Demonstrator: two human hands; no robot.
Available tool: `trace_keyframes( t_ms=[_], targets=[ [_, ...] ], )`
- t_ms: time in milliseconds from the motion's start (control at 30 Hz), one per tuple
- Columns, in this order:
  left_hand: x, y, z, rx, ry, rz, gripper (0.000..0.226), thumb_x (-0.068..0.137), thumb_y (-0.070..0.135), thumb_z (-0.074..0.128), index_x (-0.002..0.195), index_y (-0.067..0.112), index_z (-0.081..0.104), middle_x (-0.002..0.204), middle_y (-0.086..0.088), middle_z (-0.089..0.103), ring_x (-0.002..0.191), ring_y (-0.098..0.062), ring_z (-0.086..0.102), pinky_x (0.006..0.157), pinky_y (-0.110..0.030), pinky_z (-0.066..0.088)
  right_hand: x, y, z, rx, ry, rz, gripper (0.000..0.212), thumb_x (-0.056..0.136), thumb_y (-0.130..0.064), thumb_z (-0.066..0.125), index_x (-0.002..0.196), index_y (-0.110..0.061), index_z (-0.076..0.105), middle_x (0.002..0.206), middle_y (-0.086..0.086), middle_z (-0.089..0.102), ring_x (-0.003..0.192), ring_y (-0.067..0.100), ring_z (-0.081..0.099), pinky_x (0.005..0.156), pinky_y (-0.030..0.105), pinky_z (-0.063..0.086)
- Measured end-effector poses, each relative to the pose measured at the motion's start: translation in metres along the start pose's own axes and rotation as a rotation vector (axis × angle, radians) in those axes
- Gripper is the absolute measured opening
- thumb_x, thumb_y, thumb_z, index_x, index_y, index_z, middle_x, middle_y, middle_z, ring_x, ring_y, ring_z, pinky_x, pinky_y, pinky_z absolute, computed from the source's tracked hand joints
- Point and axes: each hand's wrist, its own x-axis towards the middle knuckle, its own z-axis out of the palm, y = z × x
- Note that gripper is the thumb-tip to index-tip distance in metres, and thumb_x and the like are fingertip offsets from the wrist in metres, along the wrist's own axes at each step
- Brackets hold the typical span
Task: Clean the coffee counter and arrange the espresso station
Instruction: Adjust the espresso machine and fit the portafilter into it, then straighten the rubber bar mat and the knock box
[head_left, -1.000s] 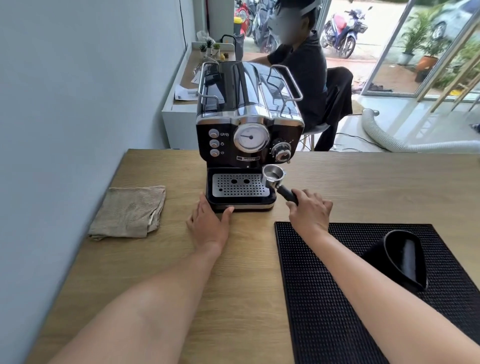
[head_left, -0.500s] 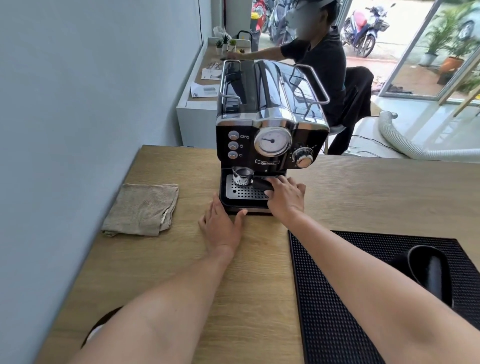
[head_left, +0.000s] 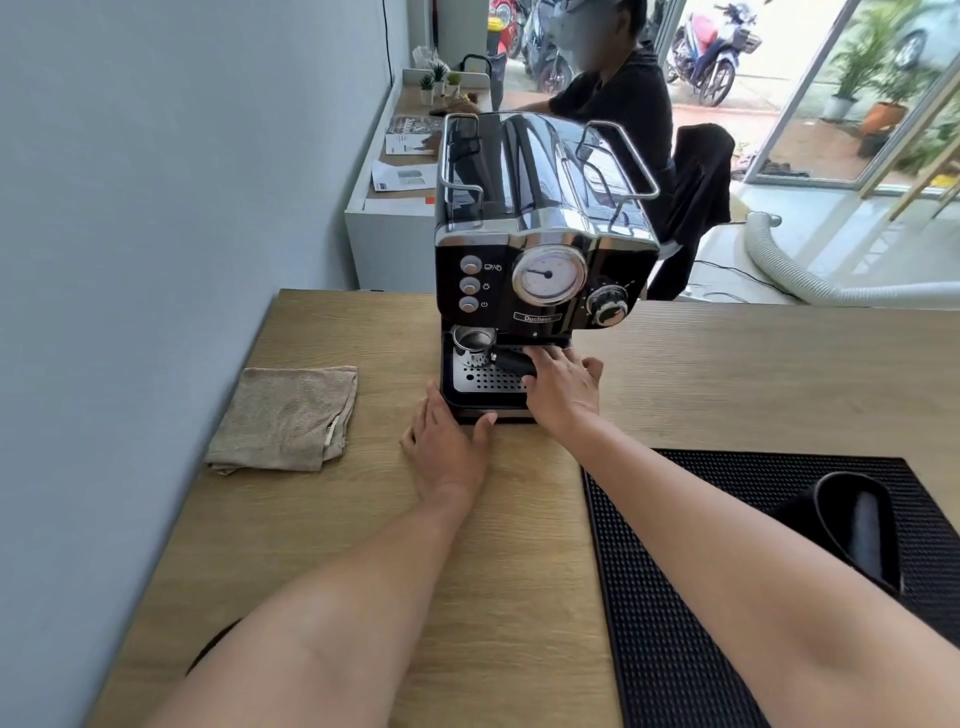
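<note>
A black and chrome espresso machine (head_left: 540, 244) stands at the back of the wooden counter (head_left: 322, 545). My right hand (head_left: 563, 389) grips the black handle of the portafilter (head_left: 475, 343), whose metal basket sits under the machine's front, over the perforated drip tray (head_left: 480, 382). My left hand (head_left: 447, 449) lies flat on the counter with fingers spread, its fingertips against the machine's base. A folded beige cloth (head_left: 288, 415) lies on the counter to the left.
A black rubber bar mat (head_left: 701, 597) covers the counter's right side, with a black knock box (head_left: 852, 525) on it. A grey wall (head_left: 156, 260) runs along the left. Behind the counter a person (head_left: 623, 98) sits at a white desk (head_left: 384, 208).
My right hand carried the portafilter from in front of the machine's right side leftward, to under its front above the drip tray. My left hand stayed on the counter.
</note>
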Motion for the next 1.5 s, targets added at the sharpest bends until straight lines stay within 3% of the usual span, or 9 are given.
trace_keyframes(
  t_ms=[233,400,533,700,867,1167,1500],
  targets=[
    [0.003,-0.002,-0.005,-0.062,-0.061,-0.019,0.101,0.086,0.065,0.054,0.157,0.014,0.004,0.161,-0.005,0.026,0.15,-0.018,0.013,0.118,-0.04,0.012,-0.021,0.007,-0.009,-0.025,-0.002,0.075,0.056,0.096,-0.028,0.053,0.148,-0.027,0.034,0.152,-0.006,0.039,0.142,0.019,0.028,0.109,0.043,0.017],
    [0.006,-0.005,-0.013,-0.12,-0.162,-0.037,0.099,0.088,0.055,0.059,0.158,0.017,0.0,0.163,-0.003,0.019,0.151,-0.019,0.009,0.12,-0.043,0.009,-0.053,0.022,-0.018,-0.017,-0.008,0.144,0.053,0.096,-0.029,0.05,0.146,-0.029,0.034,0.156,-0.003,0.033,0.141,0.02,0.027,0.106,0.043,0.02],
    [-0.002,-0.006,-0.014,-0.105,-0.142,-0.07,0.084,0.09,0.042,0.059,0.156,0.018,0.014,0.163,-0.001,0.02,0.151,-0.02,0.013,0.121,-0.046,0.014,-0.079,0.04,-0.03,0.024,0.056,0.26,0.059,0.097,-0.031,0.05,0.152,-0.029,0.029,0.163,0.001,0.018,0.144,0.02,0.025,0.108,0.042,0.021],
    [-0.038,0.011,-0.012,-0.053,-0.136,-0.131,0.079,0.092,0.032,0.056,0.157,0.014,0.014,0.162,-0.008,0.02,0.15,-0.027,0.014,0.12,-0.046,0.009,-0.108,0.06,-0.049,0.012,0.069,0.333,0.054,0.097,-0.031,0.049,0.149,-0.026,0.036,0.157,0.003,0.032,0.142,0.022,0.03,0.11,0.044,0.023],
    [-0.081,0.042,-0.007,-0.043,-0.213,-0.008,0.059,0.092,0.029,0.053,0.149,0.025,0.037,0.149,-0.008,0.042,0.138,-0.029,0.035,0.114,-0.044,0.02,-0.135,0.09,-0.08,0.002,0.123,0.396,0.046,0.097,-0.029,0.048,0.143,-0.027,0.046,0.15,0.004,0.041,0.138,0.022,0.036,0.112,0.044,0.022],
    [-0.14,0.084,0.002,-0.078,-0.334,0.098,0.055,0.087,0.025,0.05,0.141,0.029,0.046,0.142,-0.004,0.047,0.13,-0.024,0.041,0.109,-0.039,0.036,-0.189,0.162,-0.13,0.044,0.232,0.536,0.04,0.097,-0.028,0.045,0.137,-0.024,0.052,0.145,0.005,0.045,0.137,0.023,0.036,0.113,0.044,0.021],
    [-0.179,0.11,0.02,-0.101,-0.303,-0.122,0.066,0.084,0.021,0.055,0.148,0.024,0.038,0.147,-0.011,0.04,0.135,-0.031,0.035,0.107,-0.044,0.035,-0.234,0.26,-0.139,0.102,0.198,0.722,0.039,0.098,-0.033,0.043,0.134,-0.023,0.055,0.143,0.008,0.048,0.135,0.027,0.038,0.11,0.045,0.024]
  ],
)
